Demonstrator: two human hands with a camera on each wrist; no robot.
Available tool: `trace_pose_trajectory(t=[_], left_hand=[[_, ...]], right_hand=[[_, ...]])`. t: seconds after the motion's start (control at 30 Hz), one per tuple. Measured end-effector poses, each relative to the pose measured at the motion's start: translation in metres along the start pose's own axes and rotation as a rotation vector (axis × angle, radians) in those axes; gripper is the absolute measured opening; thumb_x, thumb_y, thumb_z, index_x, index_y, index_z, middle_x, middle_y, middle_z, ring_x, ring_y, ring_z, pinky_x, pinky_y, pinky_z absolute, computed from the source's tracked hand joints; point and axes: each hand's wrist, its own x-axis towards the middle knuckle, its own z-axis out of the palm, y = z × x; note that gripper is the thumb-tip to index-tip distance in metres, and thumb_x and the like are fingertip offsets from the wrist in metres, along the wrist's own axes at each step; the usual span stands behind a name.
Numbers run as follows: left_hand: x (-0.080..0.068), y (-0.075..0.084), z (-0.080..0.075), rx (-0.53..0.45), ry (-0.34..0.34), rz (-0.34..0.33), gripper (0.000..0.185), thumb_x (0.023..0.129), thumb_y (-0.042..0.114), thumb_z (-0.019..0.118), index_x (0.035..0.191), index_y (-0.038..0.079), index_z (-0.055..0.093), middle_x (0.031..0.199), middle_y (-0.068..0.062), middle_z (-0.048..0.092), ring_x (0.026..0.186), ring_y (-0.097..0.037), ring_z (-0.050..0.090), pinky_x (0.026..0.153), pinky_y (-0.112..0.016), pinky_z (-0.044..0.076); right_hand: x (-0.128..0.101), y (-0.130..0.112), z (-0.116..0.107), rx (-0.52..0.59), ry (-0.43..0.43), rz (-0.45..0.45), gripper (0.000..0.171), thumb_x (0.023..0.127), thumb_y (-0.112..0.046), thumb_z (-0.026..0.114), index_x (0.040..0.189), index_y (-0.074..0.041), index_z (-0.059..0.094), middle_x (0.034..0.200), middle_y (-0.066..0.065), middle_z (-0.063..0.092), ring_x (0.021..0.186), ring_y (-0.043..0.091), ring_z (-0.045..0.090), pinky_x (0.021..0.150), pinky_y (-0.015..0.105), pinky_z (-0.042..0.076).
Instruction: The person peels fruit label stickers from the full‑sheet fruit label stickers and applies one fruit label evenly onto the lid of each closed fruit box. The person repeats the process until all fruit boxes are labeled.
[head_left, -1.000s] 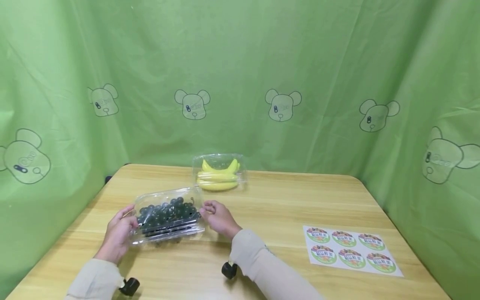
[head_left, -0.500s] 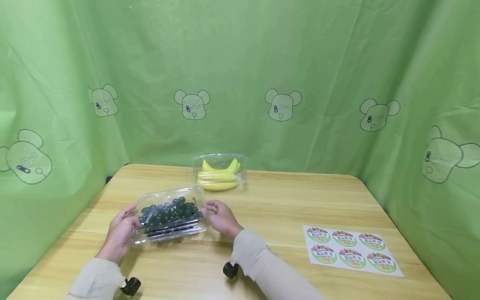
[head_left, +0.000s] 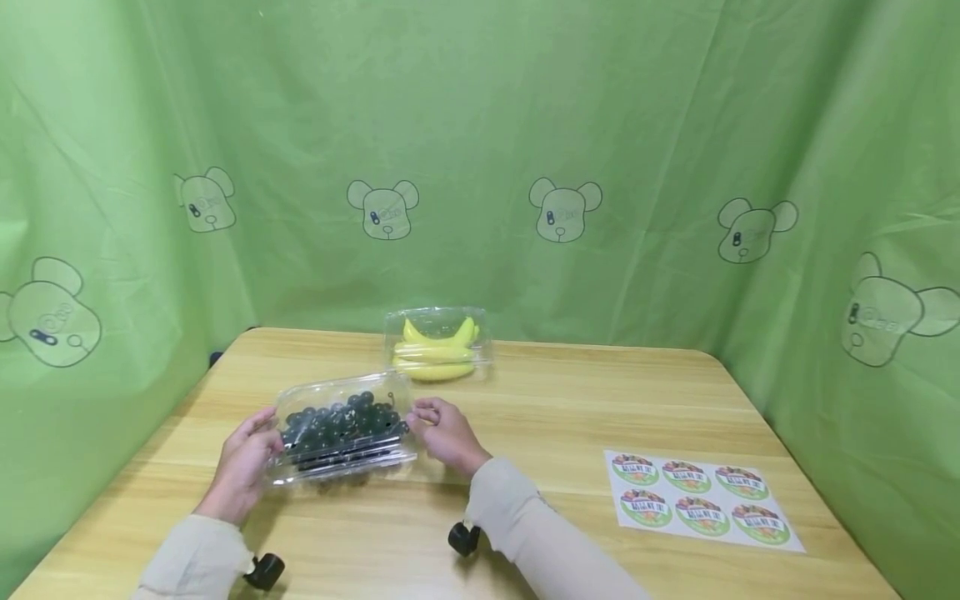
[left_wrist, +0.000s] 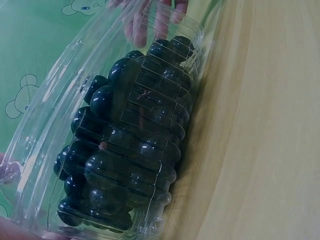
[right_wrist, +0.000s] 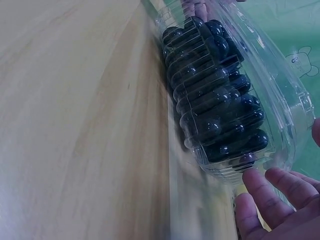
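Observation:
A clear plastic clamshell box [head_left: 341,396] with a bunch of dark grapes [head_left: 337,425] inside is held between both hands, tilted and close over the table. The left hand [head_left: 243,462] grips its left end, thumb on the near side and fingers toward the back. At the right end, the right hand [head_left: 446,433] holds the box; in the right wrist view its fingertips [right_wrist: 255,177] press the end wall, and the thumb shows at the lid side. Ridges run along the box's underside, seen in the left wrist view over the grapes [left_wrist: 130,140].
Behind the held box, another clear box [head_left: 442,315] containing yellow bananas [head_left: 435,358] stands near the far edge of the wooden table [head_left: 570,408]. A white sheet of round fruit stickers [head_left: 697,500] lies at the right. Green curtains [head_left: 480,108] enclose the table.
Both hands and the grape box have shifted slightly to the right, keeping their hold. The banana box and the sticker sheet have stayed in place.

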Motion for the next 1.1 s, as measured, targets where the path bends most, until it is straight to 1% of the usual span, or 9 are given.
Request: trace_pose_trajectory(t=[0.13, 0.4, 0.63, 0.7, 0.77, 0.9, 0.97, 1.03, 1.1], left_hand=[[0.0, 0.002, 0.002, 0.004, -0.009, 0.004, 0.078, 0.084, -0.01, 0.045, 0.154, 0.007, 0.016, 0.16, -0.018, 0.012, 0.1, -0.011, 0.045, 0.077, -0.016, 0.046], [-0.001, 0.006, 0.007, -0.026, -0.044, 0.02, 0.077, 0.084, -0.011, 0.045, 0.154, 0.005, 0.016, 0.159, -0.018, 0.012, 0.097, -0.009, 0.047, 0.079, -0.016, 0.047], [-0.003, 0.009, 0.012, -0.031, -0.074, 0.016, 0.072, 0.089, -0.007, 0.044, 0.154, 0.004, 0.014, 0.159, -0.019, 0.01, 0.107, -0.011, 0.046, 0.087, -0.017, 0.045], [-0.004, 0.01, 0.014, -0.042, -0.095, 0.013, 0.07, 0.092, -0.005, 0.043, 0.154, 0.004, 0.012, 0.159, -0.019, 0.008, 0.119, -0.018, 0.044, 0.098, -0.022, 0.042], [-0.006, 0.011, 0.015, -0.06, -0.121, 0.013, 0.068, 0.094, -0.003, 0.042, 0.153, 0.002, 0.01, 0.16, -0.02, 0.005, 0.133, -0.027, 0.035, 0.11, -0.029, 0.034], [-0.008, 0.014, 0.019, -0.094, -0.167, 0.012, 0.065, 0.097, -0.002, 0.04, 0.153, 0.0, 0.007, 0.159, -0.021, 0.0, 0.144, -0.036, 0.015, 0.117, -0.04, 0.017], [-0.008, 0.015, 0.021, -0.093, -0.181, 0.01, 0.065, 0.098, -0.001, 0.04, 0.153, 0.0, 0.006, 0.159, -0.021, 0.001, 0.143, -0.034, 0.02, 0.117, -0.039, 0.018], [-0.009, 0.016, 0.022, -0.079, -0.187, 0.006, 0.064, 0.099, 0.0, 0.04, 0.153, 0.001, 0.007, 0.159, -0.021, 0.003, 0.135, -0.028, 0.033, 0.116, -0.035, 0.023], [-0.009, 0.016, 0.023, -0.068, -0.198, 0.004, 0.064, 0.099, 0.002, 0.04, 0.154, 0.001, 0.007, 0.159, -0.02, 0.005, 0.117, -0.014, 0.046, 0.114, -0.031, 0.029]], right_hand=[[-0.001, -0.001, -0.003, 0.001, -0.004, 0.006, 0.048, 0.097, -0.028, 0.058, 0.136, -0.002, 0.048, 0.132, 0.014, 0.058, 0.119, 0.032, 0.055, 0.09, 0.042, 0.053], [-0.004, -0.004, -0.012, -0.01, 0.018, -0.004, 0.048, 0.098, -0.028, 0.056, 0.138, -0.001, 0.047, 0.132, 0.014, 0.058, 0.123, 0.032, 0.052, 0.105, 0.05, 0.04], [-0.007, -0.004, -0.018, -0.018, 0.019, -0.002, 0.052, 0.097, -0.032, 0.057, 0.138, -0.002, 0.047, 0.133, 0.014, 0.057, 0.123, 0.033, 0.052, 0.105, 0.051, 0.04], [-0.008, -0.004, -0.02, -0.019, 0.021, -0.004, 0.052, 0.097, -0.033, 0.057, 0.138, -0.002, 0.047, 0.133, 0.013, 0.057, 0.123, 0.032, 0.052, 0.105, 0.05, 0.04], [-0.009, -0.004, -0.023, -0.027, 0.027, -0.005, 0.05, 0.098, -0.032, 0.056, 0.138, -0.003, 0.047, 0.133, 0.013, 0.058, 0.123, 0.032, 0.053, 0.105, 0.05, 0.04], [-0.012, -0.004, -0.03, -0.04, 0.036, -0.007, 0.048, 0.098, -0.029, 0.056, 0.137, -0.002, 0.048, 0.133, 0.015, 0.057, 0.123, 0.033, 0.052, 0.105, 0.05, 0.04], [-0.014, -0.003, -0.032, -0.046, 0.04, -0.011, 0.048, 0.098, -0.029, 0.056, 0.137, -0.001, 0.047, 0.133, 0.015, 0.057, 0.123, 0.033, 0.052, 0.105, 0.05, 0.04], [-0.015, -0.003, -0.035, -0.051, 0.044, -0.012, 0.048, 0.098, -0.029, 0.055, 0.137, -0.002, 0.048, 0.133, 0.016, 0.057, 0.123, 0.034, 0.052, 0.105, 0.051, 0.04], [-0.017, -0.003, -0.037, -0.051, 0.048, -0.009, 0.048, 0.099, -0.029, 0.055, 0.137, -0.002, 0.047, 0.133, 0.015, 0.057, 0.123, 0.034, 0.052, 0.105, 0.051, 0.04]])
